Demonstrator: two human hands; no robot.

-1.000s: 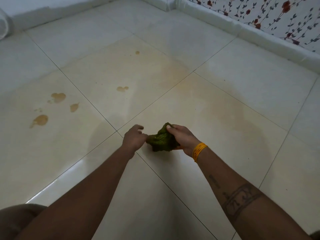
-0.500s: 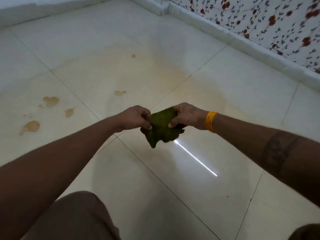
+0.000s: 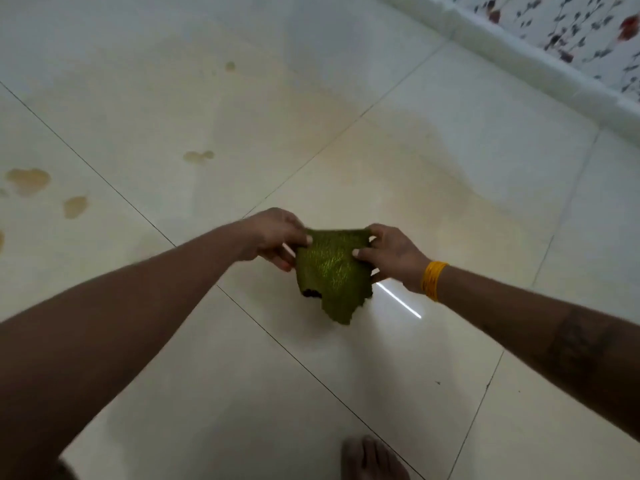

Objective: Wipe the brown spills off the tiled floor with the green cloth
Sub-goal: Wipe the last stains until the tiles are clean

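The green cloth (image 3: 332, 275) hangs in the air above the tiled floor (image 3: 450, 188), spread between both hands. My left hand (image 3: 273, 237) pinches its upper left corner. My right hand (image 3: 391, 254), with a yellow band at the wrist, pinches its upper right corner. Brown spills lie on the tiles to the left: a large one (image 3: 27, 180), a smaller one (image 3: 74, 206), a double blot (image 3: 198, 156) and a small dot (image 3: 230, 66) further off. A faint brownish smear (image 3: 433, 188) spreads across the tiles beyond the cloth.
A white skirting ledge (image 3: 540, 60) runs along the right under a flower-patterned wall (image 3: 588, 19). My bare foot (image 3: 370, 459) stands at the bottom edge. A bright light streak (image 3: 398, 299) reflects on the tile under my right wrist.
The cloth went from a bunched wad near the floor to a lifted, spread sheet. Both hands rose and now hold its top corners. The view tilted down and closer.
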